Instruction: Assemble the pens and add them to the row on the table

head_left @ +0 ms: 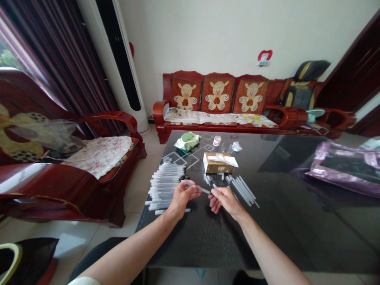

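Observation:
Above the dark table, a slim translucent pen (203, 190) spans the gap between my two hands. My left hand (184, 196) is closed on its left part, the fingers pinching it. The thumb and fingers of my right hand (225, 200) pinch its right end. Beside my left hand lies a stacked row of pale pens (164, 184), several with dark ends. Beyond my right hand, several thin frosted tubes (244, 190) lie side by side. Small clear pieces, perhaps caps (207, 179), are scattered in front of the tissue box.
A gold tissue box (218, 168) stands past my hands on the black table (213, 241). Behind it are a green wipes pack (187, 141), a paper cup (217, 140) and crumpled tissue (236, 146). At right lies a purple-edged clear bag (344, 168). Wooden seats flank the table.

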Motion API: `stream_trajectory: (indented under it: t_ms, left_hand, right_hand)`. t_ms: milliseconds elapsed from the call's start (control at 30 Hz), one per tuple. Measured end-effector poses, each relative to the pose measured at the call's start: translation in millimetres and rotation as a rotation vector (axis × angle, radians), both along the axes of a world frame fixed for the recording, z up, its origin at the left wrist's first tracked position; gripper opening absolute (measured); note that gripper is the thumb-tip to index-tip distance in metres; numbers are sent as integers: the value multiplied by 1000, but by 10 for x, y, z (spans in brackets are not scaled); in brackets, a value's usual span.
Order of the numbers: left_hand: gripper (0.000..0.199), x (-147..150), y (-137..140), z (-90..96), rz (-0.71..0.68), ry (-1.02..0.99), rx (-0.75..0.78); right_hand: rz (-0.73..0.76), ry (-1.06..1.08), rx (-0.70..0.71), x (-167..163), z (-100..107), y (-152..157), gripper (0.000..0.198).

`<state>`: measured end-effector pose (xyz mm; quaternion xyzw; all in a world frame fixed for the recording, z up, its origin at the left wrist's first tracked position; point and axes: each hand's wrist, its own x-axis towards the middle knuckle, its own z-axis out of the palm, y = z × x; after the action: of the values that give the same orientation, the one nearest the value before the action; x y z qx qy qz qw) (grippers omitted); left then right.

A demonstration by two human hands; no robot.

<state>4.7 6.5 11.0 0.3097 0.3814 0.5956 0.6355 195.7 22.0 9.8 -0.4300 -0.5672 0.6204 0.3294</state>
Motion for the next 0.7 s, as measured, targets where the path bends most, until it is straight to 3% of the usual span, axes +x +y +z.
stream_trajectory:
  t_ms: [267, 467, 700]
  left_hand:
    - [31, 2, -7, 16, 1, -6, -9]
    - [30, -7, 7, 1, -4, -10, -4]
    - [30, -10, -1, 0, -9, -4, 2]
  right_hand:
    - [6, 4, 73, 25, -28, 23, 33]
    - [-8, -15, -4, 6, 3, 12, 45]
    - [0, -2, 80, 21, 10, 13, 32]
